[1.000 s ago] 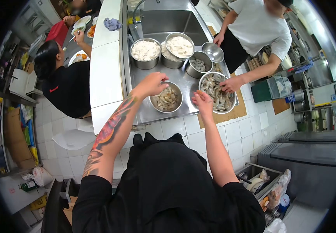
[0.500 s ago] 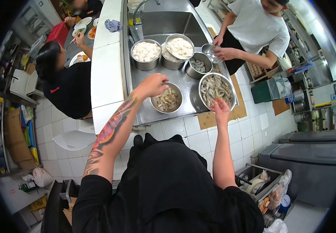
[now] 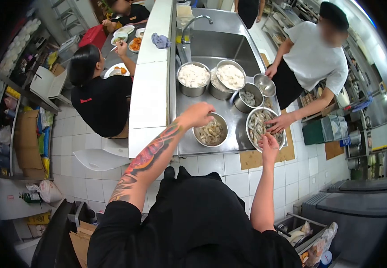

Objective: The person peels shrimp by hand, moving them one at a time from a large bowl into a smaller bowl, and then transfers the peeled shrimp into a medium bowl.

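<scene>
My left hand (image 3: 198, 115) hovers at the far-left rim of a steel bowl (image 3: 224, 136) of loose shrimp pieces (image 3: 212, 132), its fingers curled together; whatever they may hold is too small to make out. At the near edge of a larger steel bowl (image 3: 249, 134) full of whole shrimp (image 3: 259, 123), my right hand (image 3: 269, 146) has its fingertips pinched on a shrimp, mostly hidden by the fingers. A co-worker's hand (image 3: 282, 122) reaches into that same bowl from the right, close to my fingers.
Behind stand two steel pots (image 3: 192, 91) of white chunks, a pot of grey shrimp (image 3: 245, 106) and a small steel bowl (image 3: 265, 85). A sink (image 3: 220, 42) with a faucet lies beyond. White tiled ledge (image 3: 148, 107) runs along the left; people sit eating past it.
The co-worker's hand has moved from the small steel bowl into the large shrimp bowl. My hands stay by their bowls. The whole view has shifted as my head turned.
</scene>
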Tool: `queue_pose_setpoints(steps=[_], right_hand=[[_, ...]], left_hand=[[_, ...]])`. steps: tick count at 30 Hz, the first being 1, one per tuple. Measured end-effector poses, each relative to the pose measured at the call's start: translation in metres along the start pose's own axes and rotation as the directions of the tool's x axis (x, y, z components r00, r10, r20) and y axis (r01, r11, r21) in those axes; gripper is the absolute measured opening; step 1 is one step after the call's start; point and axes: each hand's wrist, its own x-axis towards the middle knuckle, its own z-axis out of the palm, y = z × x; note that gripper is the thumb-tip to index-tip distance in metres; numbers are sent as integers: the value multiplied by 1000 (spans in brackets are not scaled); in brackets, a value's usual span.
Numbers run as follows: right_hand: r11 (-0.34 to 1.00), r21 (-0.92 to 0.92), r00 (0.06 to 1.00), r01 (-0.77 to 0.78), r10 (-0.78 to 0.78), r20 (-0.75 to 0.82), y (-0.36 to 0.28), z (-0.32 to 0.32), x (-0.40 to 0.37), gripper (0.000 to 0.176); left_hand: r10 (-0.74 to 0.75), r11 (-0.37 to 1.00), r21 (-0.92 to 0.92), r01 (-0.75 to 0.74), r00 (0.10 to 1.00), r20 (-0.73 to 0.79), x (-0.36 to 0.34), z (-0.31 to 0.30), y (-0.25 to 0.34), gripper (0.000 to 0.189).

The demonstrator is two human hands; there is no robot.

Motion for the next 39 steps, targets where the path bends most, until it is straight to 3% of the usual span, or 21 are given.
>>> queue_pose_setpoints(steps=[3, 6, 8, 9, 10, 11, 15, 19, 21, 23, 31, 39], right_hand=[[971, -48, 972, 234, -235, -7, -47, 1, 5, 26], [944, -69, 946, 321, -324, -32, -85, 8, 11, 24], [947, -26, 945, 321, -322, -63, -62, 8, 34, 24], [852, -417, 937, 318, -348, 4, -34, 3, 49, 24], [609, -739, 934, 288, -349, 76, -32, 6, 49, 24], [561, -794, 955, 234, -287, 79, -27, 5, 42, 24], [586, -766, 919, 263, -395, 14, 20, 2, 41, 26], [609, -743, 890, 278, -455, -39, 12, -1, 35, 30], [702, -682, 932, 205, -354, -84, -6, -2, 33, 25], [696, -691, 940, 196, -335, -71, -9, -7, 35, 25], [745, -645, 968, 169, -247, -32, -15, -10, 28, 23], [664, -723, 971, 193, -234, 44, -11, -6, 17, 22]], left_hand=[[-44, 999, -25, 45, 998, 50, 0, -1, 2, 38], [-40, 999, -11, 40, 998, 51, 2, 3, -1, 39], [-64, 998, -9, 65, 996, 64, 1, 0, 4, 39], [-47, 999, -7, 48, 996, 73, 1, 0, 2, 39], [-31, 999, -7, 31, 996, 79, 1, 1, 1, 40], [-34, 999, -6, 35, 997, 73, 1, 1, -2, 40], [-8, 1000, -21, 9, 999, 47, 1, 5, -8, 39], [28, 1000, -14, -27, 998, 56, 5, 6, -10, 36], [36, 999, -17, -34, 994, 100, 4, -1, -1, 35], [7, 998, -66, -4, 999, 43, 2, 0, 1, 35], [59, 997, -57, -57, 997, 47, 3, 1, -1, 33], [48, 998, -40, -46, 998, 45, 1, 0, -2, 32]])
